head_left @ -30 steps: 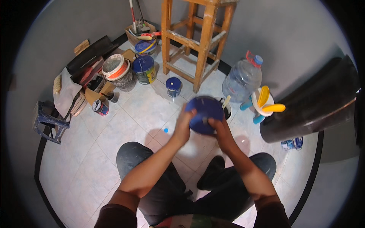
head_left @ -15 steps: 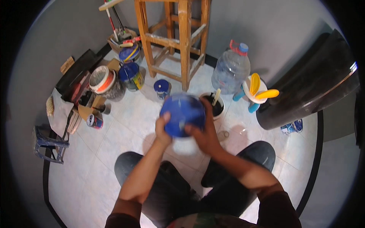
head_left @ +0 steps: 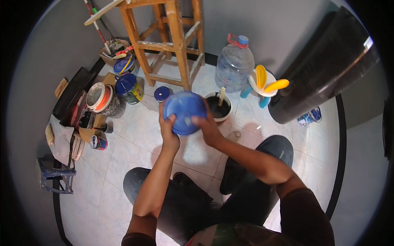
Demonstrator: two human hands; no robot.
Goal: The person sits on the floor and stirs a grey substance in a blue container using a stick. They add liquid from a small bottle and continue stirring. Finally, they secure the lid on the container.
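In front of me, above the floor, I hold a round blue lid (head_left: pixel 185 110) with both hands. My left hand (head_left: pixel 169 135) grips its left edge, the thumb on top. On the right edge sits my right hand (head_left: pixel 210 128), its thumb pressed on the face and its other fingers mostly hidden. Whether a container hangs beneath the lid, I cannot tell. Just beyond my right hand stands a white bucket (head_left: pixel 227 117) of dark paint with a stirring stick (head_left: pixel 221 96) upright in it. A small jar with a blue cap (head_left: pixel 162 92) stands behind the lid.
A wooden stool (head_left: pixel 175 45) stands at the back, a large clear water bottle (head_left: pixel 234 65) beside it. Trowels with yellow handles (head_left: pixel 276 85) rest in a white container. A black roll (head_left: pixel 320 69) leans right. Paint buckets (head_left: pixel 128 88) and a blue step stool (head_left: pixel 55 174) line the left.
The lid has moved slightly left and up in the picture with both hands still on it. The view has shifted, so more of the paint bucket shows.
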